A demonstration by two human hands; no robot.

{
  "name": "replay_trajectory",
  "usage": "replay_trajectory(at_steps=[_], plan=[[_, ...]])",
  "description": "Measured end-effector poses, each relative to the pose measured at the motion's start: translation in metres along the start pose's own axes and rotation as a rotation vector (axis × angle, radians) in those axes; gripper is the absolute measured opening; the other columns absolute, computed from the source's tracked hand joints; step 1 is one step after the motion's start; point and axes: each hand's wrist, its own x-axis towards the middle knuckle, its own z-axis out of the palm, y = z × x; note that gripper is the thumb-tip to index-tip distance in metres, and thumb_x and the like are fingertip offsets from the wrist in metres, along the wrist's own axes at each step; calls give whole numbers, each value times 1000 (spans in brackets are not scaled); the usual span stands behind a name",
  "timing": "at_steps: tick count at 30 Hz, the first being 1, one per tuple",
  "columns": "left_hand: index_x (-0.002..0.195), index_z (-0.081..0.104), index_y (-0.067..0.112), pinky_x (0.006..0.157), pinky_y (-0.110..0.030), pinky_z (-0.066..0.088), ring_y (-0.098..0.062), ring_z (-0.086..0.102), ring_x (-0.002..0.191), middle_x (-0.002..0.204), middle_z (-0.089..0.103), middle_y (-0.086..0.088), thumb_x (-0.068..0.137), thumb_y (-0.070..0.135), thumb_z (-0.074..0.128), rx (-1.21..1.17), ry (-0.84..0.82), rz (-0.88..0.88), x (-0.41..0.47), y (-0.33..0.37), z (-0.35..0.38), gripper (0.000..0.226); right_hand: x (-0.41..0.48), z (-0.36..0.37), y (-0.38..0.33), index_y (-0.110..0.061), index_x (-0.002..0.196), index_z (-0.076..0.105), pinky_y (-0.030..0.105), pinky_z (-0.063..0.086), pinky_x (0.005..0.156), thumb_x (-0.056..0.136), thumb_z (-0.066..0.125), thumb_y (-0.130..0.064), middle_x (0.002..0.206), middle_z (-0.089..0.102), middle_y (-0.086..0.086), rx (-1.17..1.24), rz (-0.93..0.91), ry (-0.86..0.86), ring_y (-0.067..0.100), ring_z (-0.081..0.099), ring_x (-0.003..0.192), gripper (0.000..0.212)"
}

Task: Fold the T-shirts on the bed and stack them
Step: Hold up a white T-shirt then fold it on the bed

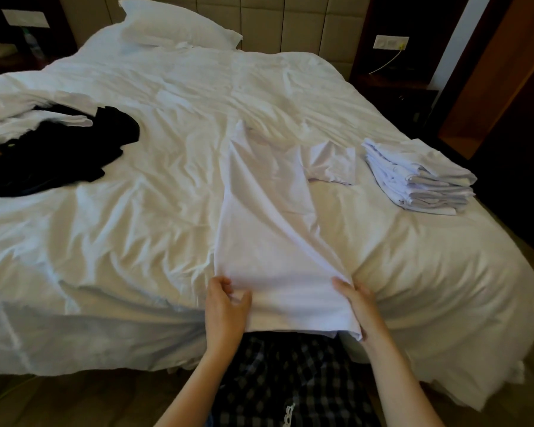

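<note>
Both hands pinching the hem of the white T-shirt — left hand, right hand — at the bed edge, pulling it flat for folding, finished stack far right.

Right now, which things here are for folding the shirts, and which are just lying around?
For the job: white T-shirt, gripped at its hem by the left hand and right hand; stack of folded shirts; heap of unfolded dark and white clothes, probably next.

Just lying about: pillow; wall socket with its cable.
</note>
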Motion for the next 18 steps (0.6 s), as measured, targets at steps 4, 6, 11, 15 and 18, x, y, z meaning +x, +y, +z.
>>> replay_trajectory(at_steps=[4, 6, 11, 15, 18], plan=[[102, 47, 15, 63, -22, 37, -23, 54, 91, 95, 52, -1, 79, 19, 72, 28, 17, -38, -5, -10, -7, 34, -1, -3, 20, 2, 100, 64, 29, 50, 64, 84, 70, -25, 87, 66, 11, -433, 112, 50, 26, 62, 79, 32], [111, 48, 8, 78, -31, 39, -29, 50, 102, 107, 51, -7, 78, 23, 74, 63, 51, -86, -7, -17, -10, 45, -5, -1, 24, 2, 92, 65, 34, 49, 71, 82, 72, -26, 86, 66, 13, -530, 124, 57, 28, 62, 82, 31], [117, 48, 9, 73, -26, 42, -20, 55, 95, 104, 58, -2, 83, 31, 69, -65, -90, -216, -1, -14, -19, 45, -3, 0, 18, -4, 92, 57, 23, 44, 56, 77, 76, -17, 82, 61, 8, -277, 15, 163, 22, 58, 75, 28], [82, 57, 13, 60, -18, 38, -19, 52, 85, 78, 55, 2, 97, 31, 48, -57, -30, -95, -2, 0, -33, 24, -5, 7, 13, 0, 99, 67, 24, 54, 62, 81, 70, -8, 79, 71, 9, 32, 94, 12, 20, 68, 71, 21], [89, 56, 6, 67, -31, 36, -19, 50, 73, 73, 53, -2, 101, 32, 35, 11, 22, -152, -2, -7, -42, 36, -10, 12, 1, -5, 86, 65, 14, 45, 44, 85, 67, -11, 64, 64, 3, -71, 12, 15, 15, 60, 55, 7]])
